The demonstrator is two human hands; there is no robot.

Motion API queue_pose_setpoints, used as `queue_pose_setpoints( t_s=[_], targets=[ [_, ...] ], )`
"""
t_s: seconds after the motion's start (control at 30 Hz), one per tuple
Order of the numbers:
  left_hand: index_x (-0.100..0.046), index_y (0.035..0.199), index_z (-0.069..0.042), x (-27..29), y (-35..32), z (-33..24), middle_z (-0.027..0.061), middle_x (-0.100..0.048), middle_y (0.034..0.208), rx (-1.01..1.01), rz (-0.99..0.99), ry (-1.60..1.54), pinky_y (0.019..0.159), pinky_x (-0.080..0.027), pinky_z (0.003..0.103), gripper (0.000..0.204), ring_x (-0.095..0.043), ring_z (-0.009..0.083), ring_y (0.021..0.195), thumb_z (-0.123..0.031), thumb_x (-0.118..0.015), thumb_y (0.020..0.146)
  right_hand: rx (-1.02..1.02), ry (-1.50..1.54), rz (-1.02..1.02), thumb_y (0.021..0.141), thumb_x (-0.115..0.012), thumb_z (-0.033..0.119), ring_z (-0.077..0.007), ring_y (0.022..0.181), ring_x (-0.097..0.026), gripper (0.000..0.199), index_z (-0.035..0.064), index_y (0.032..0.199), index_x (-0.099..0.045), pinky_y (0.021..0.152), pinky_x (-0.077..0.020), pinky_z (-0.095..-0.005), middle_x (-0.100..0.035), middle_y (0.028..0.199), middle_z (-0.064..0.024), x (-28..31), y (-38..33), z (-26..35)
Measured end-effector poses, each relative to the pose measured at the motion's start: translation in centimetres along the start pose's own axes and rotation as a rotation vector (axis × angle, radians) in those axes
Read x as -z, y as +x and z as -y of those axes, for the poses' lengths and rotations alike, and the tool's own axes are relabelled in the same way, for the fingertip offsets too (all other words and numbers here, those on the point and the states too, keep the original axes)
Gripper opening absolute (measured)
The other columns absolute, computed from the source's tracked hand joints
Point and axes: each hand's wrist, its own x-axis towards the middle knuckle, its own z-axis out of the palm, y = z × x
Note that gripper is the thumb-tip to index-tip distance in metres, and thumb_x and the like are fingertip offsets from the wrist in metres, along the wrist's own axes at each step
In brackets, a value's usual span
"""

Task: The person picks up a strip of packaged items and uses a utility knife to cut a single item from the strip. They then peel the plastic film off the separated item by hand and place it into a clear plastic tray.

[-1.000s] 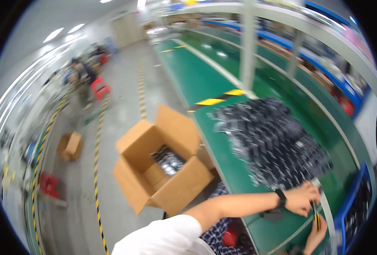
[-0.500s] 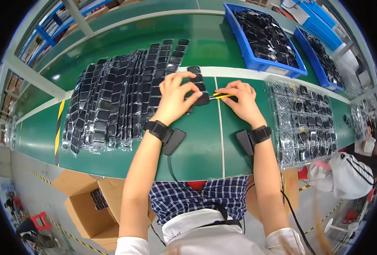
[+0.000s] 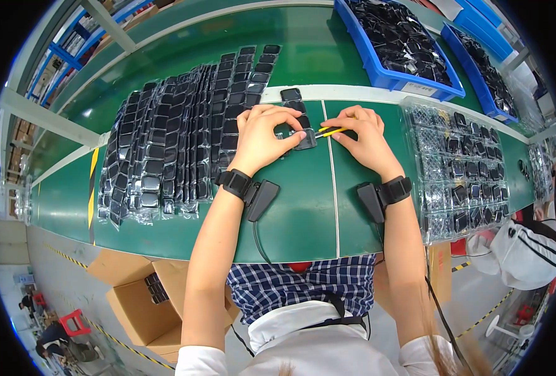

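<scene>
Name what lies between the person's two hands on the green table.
In the head view, a small black part under the left hand, and a yellow tool held by the right hand, reaching toward it.

My left hand (image 3: 262,135): centre of frame, palm down, fingers curled, tips pinched together. My right hand (image 3: 362,135): just right of centre, fingers curled in a pinch grip. Both bare forearms rise from the lower edge, each with a black wrist strap.

Bare forearms, white short sleeves, a blue checked apron. Each wrist wears a black band (image 3: 235,182) (a cabled black sensor box (image 3: 262,199) attached).
</scene>
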Motion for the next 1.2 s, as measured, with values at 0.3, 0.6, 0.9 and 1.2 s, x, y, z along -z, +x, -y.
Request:
queue_pose_setpoints(
  t_s=[0.3,0.6,0.9,1.2],
  targets=[
    [-0.076,0.08,-0.022,-0.5,0.2,-0.3,-0.0109,-0.071,0.115,0.077,-0.008,-0.007,0.107,-0.025,0.043,0.014,-0.053,0.0187,0.121,-0.034,-0.082,0.075,0.019,0.078,0.019,0.081,-0.076,0.015,-0.023,0.11,-0.051,0.027,0.0207,0.108,-0.076,0.106,-0.0288,-0.0382,-0.059,0.108,-0.0016,0.1,0.1,0.0],
    [-0.077,0.082,-0.023,-0.3,0.2,-0.1,-0.0113,-0.071,0.116,0.074,0.032,-0.003,0.108,-0.024,0.044,0.016,-0.052,0.0184,0.123,-0.036,-0.083,0.075,0.066,0.075,0.066,0.08,-0.078,0.02,-0.02,0.113,-0.051,0.023,0.0212,0.103,-0.076,0.11,-0.0231,-0.0418,-0.058,0.106,0.0008,-0.3,0.9,0.0],
    [-0.077,0.081,-0.024,-0.6,0.4,0.0,-0.0126,-0.072,0.114,0.064,0.053,-0.028,0.107,-0.023,0.046,0.016,-0.051,0.0189,0.123,-0.038,-0.082,0.074,0.056,0.11,0.168,0.079,-0.079,0.019,-0.0161,0.116,-0.051,0.02,0.0233,0.098,-0.075,0.114,-0.0166,-0.0468,-0.057,0.106,0.0035,0.2,1.5,-0.3],
    [-0.078,0.082,-0.02,1.4,0.7,0.9,-0.0066,-0.072,0.115,0.005,-0.071,-0.295,0.106,-0.03,0.045,0.013,-0.052,0.0229,0.122,-0.03,-0.083,0.075,0.069,0.202,0.088,0.077,-0.079,0.015,-0.0203,0.101,-0.06,0.02,0.0183,0.097,-0.077,0.099,-0.0404,-0.0381,-0.062,0.097,-0.0015,2.7,-0.1,-2.8]
  ],
)
